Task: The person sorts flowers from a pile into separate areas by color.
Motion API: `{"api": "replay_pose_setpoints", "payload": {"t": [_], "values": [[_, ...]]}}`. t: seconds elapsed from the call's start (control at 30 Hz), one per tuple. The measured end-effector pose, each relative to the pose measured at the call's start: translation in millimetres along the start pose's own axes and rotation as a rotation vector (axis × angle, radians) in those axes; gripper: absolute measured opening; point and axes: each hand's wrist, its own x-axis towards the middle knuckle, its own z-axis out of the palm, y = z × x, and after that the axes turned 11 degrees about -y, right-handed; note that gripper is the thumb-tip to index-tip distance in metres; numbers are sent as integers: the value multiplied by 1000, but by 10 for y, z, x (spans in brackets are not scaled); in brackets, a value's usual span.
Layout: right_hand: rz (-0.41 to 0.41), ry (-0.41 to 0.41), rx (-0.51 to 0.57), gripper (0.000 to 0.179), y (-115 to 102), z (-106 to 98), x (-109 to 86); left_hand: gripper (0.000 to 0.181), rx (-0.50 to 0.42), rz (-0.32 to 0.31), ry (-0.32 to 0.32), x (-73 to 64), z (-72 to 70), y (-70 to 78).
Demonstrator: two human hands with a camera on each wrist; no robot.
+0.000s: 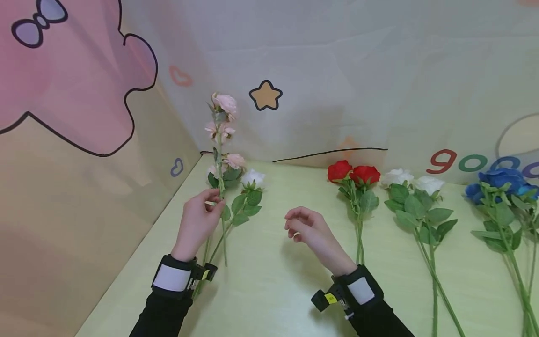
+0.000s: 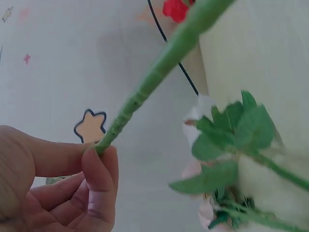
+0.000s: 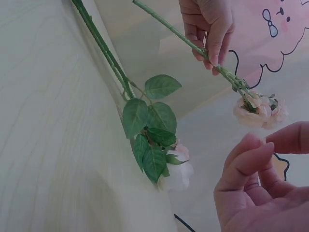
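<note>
Thumb and fingers of my left hand (image 1: 200,220) pinch the green stem (image 2: 149,87) of a pale pink artificial flower spray (image 3: 256,110). The spray stands upright above the table in the head view, its blooms (image 1: 225,105) in front of the back wall. Beneath it on the table lie a white rose (image 1: 252,178) with green leaves and another pink flower (image 1: 234,161). My right hand (image 1: 309,229) hovers over the middle of the table, fingers loosely curled with nothing between them. In the right wrist view its fingertips (image 3: 263,151) overlap the space just below the pink blooms.
Two red roses (image 1: 353,173), white roses (image 1: 412,181) and blue roses (image 1: 503,182) lie in separate groups along the right, stems toward me. A printed back wall (image 1: 328,93) and left side wall (image 1: 126,196) border the pale table (image 1: 269,285).
</note>
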Motion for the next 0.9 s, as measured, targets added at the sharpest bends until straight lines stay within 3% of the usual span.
{"api": "replay_pose_setpoints", "payload": {"t": [0.47,0.67,0.9], "values": [[-34,45,-261,17,-15,-536,-354,26,-76,41,-223,37,555,494],[-16,63,-310,20,-8,-711,-509,27,-95,26,-332,56,768,617],[-25,69,-311,23,-37,-830,-566,28,-57,41,-430,69,953,637]]}}
